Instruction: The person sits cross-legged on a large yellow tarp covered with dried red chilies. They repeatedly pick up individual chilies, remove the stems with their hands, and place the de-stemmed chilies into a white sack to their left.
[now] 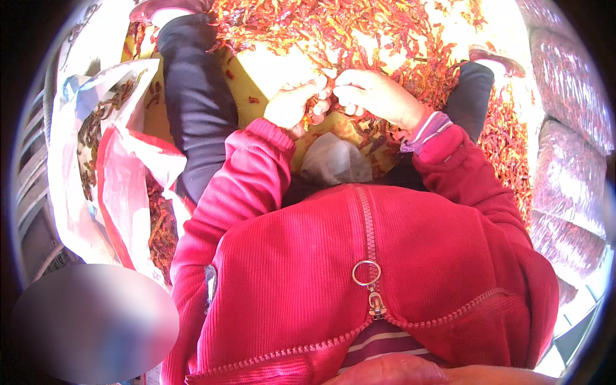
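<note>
The fingers of the left hand (290,104) are curled round a few dried red chilies (312,110), which show in the gap between the two hands, at their inner side. The fingers of the right hand (380,96) are bent inward, their tips just beside the same chilies; glare and overlap leave me unable to tell whether they pinch a pod or only hover by it.

The held chilies therefore lie to the right of the left palm and to the left of the right fingertips, with the left hand nearer, since it bears them. What shows of them seems to run roughly toward the person's body, across the line joining the hands; single pods are too blurred for a surer axis.

Just below, toward the jacket, a pale, translucent bundle (337,160) sits between the legs. Beyond the hands, a broad loose spread of chilies (359,29) covers much of the yellow floor covering (247,86), pods pointing every way, and reaches round outside the right leg. Farther left, past the left leg, stands an open white-and-red sack (122,186) with darker pods inside; far right, filled clear plastic packs (568,173) are stacked.
</note>
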A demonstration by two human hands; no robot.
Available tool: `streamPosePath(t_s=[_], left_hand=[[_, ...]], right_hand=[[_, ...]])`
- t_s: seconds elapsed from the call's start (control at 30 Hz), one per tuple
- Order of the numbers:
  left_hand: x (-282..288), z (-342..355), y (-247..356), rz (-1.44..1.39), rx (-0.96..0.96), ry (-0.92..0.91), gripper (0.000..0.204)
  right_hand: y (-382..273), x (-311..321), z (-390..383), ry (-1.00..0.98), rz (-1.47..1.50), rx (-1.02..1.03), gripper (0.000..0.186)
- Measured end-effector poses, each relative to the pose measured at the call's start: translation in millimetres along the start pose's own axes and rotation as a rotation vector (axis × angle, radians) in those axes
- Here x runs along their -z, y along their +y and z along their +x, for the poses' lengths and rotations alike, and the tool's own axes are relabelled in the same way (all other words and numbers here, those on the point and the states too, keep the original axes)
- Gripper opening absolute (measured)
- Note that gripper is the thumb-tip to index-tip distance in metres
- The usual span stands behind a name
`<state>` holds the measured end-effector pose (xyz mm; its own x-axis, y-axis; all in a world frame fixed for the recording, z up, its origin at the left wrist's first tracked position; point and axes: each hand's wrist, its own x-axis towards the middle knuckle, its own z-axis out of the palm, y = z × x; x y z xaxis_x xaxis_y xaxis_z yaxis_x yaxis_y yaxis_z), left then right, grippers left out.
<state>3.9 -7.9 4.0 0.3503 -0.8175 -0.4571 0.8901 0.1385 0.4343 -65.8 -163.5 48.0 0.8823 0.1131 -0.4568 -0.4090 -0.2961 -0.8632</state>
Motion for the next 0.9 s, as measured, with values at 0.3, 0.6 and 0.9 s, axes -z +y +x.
streamPosePath(t_s=[0.3,0.6,0.9], left_hand=[[-1.5,-29.1,13.0,0.180,-0.168,-0.114,0.028],[13.1,-5.1,-12.7,1.229,-0.504,-0.141,0.014],[20.7,16.9,-27.9,0.784,0.006,0.206,0.010]], right_hand=[[-30.2,-0.8,-18.2,0.095,-0.259,0.054,0.019],[6.8,-4.9,-2.1,-0.109,-0.381,0.023,0.019],[1.1,-31.0,-16.4,0.023,-0.410,0.498,0.014]])
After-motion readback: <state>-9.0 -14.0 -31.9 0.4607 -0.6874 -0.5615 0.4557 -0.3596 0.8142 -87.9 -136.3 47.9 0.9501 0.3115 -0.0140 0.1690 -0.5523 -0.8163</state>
